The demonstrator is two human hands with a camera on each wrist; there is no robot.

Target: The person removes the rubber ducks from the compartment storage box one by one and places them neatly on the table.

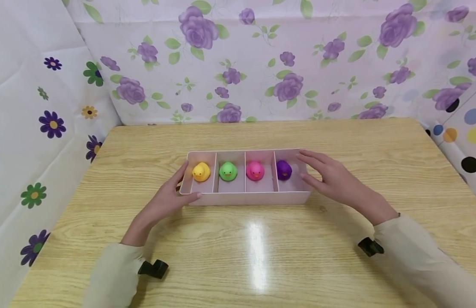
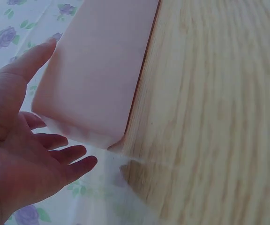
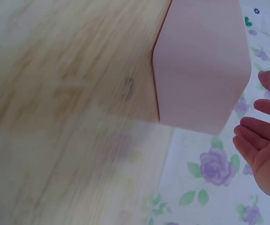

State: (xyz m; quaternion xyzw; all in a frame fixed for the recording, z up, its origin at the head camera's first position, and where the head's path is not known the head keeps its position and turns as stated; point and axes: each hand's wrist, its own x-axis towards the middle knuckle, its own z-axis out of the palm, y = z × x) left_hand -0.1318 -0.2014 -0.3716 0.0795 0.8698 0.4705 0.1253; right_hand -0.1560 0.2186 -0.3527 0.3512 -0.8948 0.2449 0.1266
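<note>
A pale pink box [image 1: 247,199] with compartments in a row lies lengthwise on the wooden table. From left to right its compartments hold a yellow rubber duck [image 1: 201,172], a green one, a pink rubber duck [image 1: 255,170] and a purple rubber duck [image 1: 284,170], the last close to its left divider. My left hand [image 1: 166,200] spans the box's left end, thumb tip at the front rim and relaxed fingers beside the end wall. At the right end, my right hand [image 1: 334,177] is held with extended fingers right at the rim, its palm facing the box.
The wooden table [image 1: 222,252] reaches back to a floral cloth [image 1: 230,77]. Another flowered cloth [image 1: 30,141] hangs on the left, and a dotted cloth [image 1: 465,141] borders the right. Both sleeves carry a small black device near the wrist.
</note>
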